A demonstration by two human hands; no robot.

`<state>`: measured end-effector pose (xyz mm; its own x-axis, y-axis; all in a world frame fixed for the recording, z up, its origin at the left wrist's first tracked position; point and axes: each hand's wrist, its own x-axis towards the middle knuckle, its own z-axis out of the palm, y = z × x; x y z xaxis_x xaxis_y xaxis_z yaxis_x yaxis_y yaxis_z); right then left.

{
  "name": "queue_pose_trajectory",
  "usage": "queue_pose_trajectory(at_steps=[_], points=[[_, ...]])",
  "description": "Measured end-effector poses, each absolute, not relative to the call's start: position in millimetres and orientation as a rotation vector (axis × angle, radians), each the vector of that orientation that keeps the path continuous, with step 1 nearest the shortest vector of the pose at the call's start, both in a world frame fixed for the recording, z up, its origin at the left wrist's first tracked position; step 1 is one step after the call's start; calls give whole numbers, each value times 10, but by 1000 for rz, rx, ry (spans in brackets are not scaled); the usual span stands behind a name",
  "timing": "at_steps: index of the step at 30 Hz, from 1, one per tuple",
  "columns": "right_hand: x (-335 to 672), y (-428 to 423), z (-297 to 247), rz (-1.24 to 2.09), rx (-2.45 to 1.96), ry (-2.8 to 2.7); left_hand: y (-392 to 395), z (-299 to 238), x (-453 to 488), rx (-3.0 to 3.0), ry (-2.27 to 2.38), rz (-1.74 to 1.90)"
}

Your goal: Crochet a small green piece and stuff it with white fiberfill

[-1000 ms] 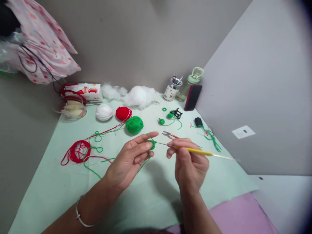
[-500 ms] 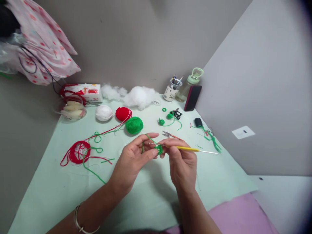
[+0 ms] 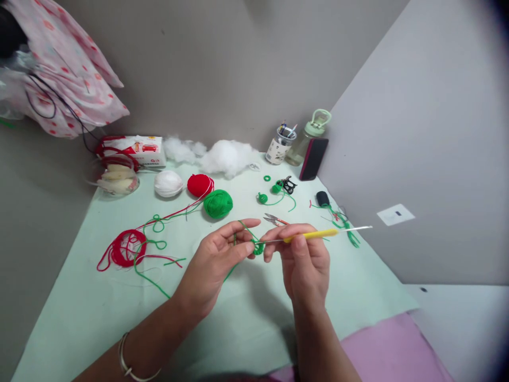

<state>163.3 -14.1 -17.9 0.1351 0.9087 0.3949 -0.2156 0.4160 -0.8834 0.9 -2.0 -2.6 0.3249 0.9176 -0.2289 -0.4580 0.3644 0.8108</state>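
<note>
Over the pale green cloth (image 3: pixel 103 318), pinches a small crochet ring (image 3: pixel 260 250) in the left hand (image 3: pixel 210 260) and holds the yellow hook (image 3: pixel 318 234) to it, clasped in the right hand (image 3: pixel 306 260). Seems mid-stitch, and likely needs next to catch the green strand (image 3: pixel 248 231) and draw it through. Has around, left to right, coiled red yarn (image 3: pixel 118 252), white ball (image 3: pixel 168 183), red ball (image 3: pixel 199 185), green ball (image 3: pixel 218 204), stuffing (image 3: pixel 227 157), scissors (image 3: pixel 274 219), bottle (image 3: pixel 304 144) and phone (image 3: pixel 314 160), below grey walls (image 3: pixel 207 69).

Green crochet piece (image 3: pixel 259 249), yellow-handled hook (image 3: pixel 320 234), pink cloth (image 3: pixel 75 79) with red spots
</note>
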Motion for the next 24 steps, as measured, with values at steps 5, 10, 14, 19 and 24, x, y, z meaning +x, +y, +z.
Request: queue_pose_trajectory(at_steps=[5, 10, 14, 19, 24], points=[[1649, -191, -196, 738, -791, -1299, -20, -85, -3, 807, 818, 1054], [1643, -214, -239, 305, -813, -1596, -68, -53, 31, 953, 1003, 1172], [1629, -292, -345, -124, -936, -1792, -98, -36, 68, 843, 970, 1205], [1597, -299, -339, -101, -938, -1725, -32, -39, 44, 452, 661, 957], [1592, -185, -215, 586, -845, -1249, 6, -28, -12, 479, 663, 1018]])
